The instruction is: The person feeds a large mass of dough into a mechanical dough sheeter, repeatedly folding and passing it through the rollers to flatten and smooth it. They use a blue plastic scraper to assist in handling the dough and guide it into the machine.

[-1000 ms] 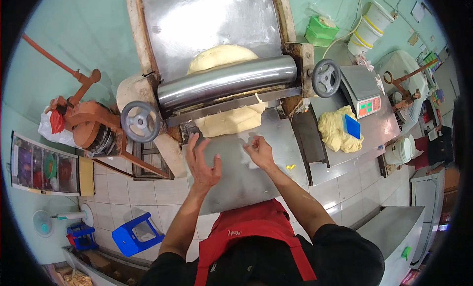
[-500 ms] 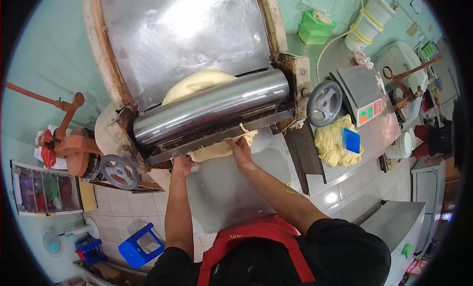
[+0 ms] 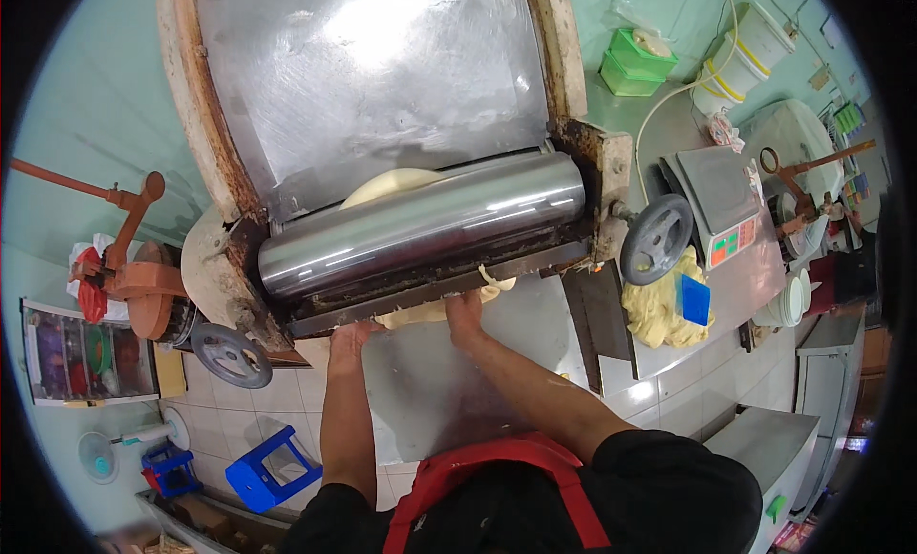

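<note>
A pale yellow dough sheet [image 3: 425, 314] hangs out below the front bar of a dough roller machine, with a torn flap [image 3: 497, 285] at its right. More dough [image 3: 394, 184] bulges behind the steel roller [image 3: 430, 222]. My left hand [image 3: 353, 336] is at the sheet's left end, thumb toward the dough, its other fingers hidden under the bar. Closed on the sheet's right part, my right hand [image 3: 465, 317] has its fingertips out of sight beneath the bar.
Handwheels flank the machine, left [image 3: 231, 354] and right [image 3: 656, 239]. On the right table [image 3: 659, 358] lie a dough lump [image 3: 654, 306] with a blue scraper [image 3: 695, 300] and a digital scale [image 3: 712, 196]. A blue stool [image 3: 272, 470] stands at lower left.
The dough behind the roller shows less. Both hands have moved closer under the front bar, and less of the sheet and fingers shows. The view has shifted slightly.
</note>
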Motion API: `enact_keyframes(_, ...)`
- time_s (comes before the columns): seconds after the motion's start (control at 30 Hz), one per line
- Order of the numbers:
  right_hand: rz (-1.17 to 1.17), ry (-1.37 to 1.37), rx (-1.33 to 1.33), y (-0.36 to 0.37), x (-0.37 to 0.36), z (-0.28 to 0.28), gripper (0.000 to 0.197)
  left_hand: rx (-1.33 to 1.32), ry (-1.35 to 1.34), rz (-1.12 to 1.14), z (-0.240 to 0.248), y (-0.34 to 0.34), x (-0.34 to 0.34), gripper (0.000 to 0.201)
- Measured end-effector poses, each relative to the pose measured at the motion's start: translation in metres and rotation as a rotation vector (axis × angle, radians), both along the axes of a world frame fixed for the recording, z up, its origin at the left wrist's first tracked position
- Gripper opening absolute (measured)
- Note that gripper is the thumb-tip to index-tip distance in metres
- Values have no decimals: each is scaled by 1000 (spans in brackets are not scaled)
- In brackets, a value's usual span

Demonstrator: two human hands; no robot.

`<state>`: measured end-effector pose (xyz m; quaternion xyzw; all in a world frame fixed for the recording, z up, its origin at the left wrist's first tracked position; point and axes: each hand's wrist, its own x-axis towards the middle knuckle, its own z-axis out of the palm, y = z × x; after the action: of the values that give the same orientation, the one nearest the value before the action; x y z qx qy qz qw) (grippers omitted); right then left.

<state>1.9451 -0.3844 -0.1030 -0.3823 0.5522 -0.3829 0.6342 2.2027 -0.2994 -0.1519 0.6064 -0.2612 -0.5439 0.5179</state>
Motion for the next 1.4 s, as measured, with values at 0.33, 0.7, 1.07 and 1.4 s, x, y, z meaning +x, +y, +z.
enact_keyframes(0.33, -161, 237, 55, -4, 41, -12, 50, -43, 179, 221, 15, 26, -24, 51)
enact_keyframes(0.7, 81, -759, 377, 10, -108, 22, 40, -121, -228, -511, 212, 135, -212, 66)
enact_keyframes(1.07, -88, -289, -475, 134, -156, 219, 51, -478, 72, -42, 331, 135, -144, 79)
enact_keyframes(1.4, -260, 590, -1206, -88, 2, 532, 51, -589, 684, 122, 357, 60, -158, 56)
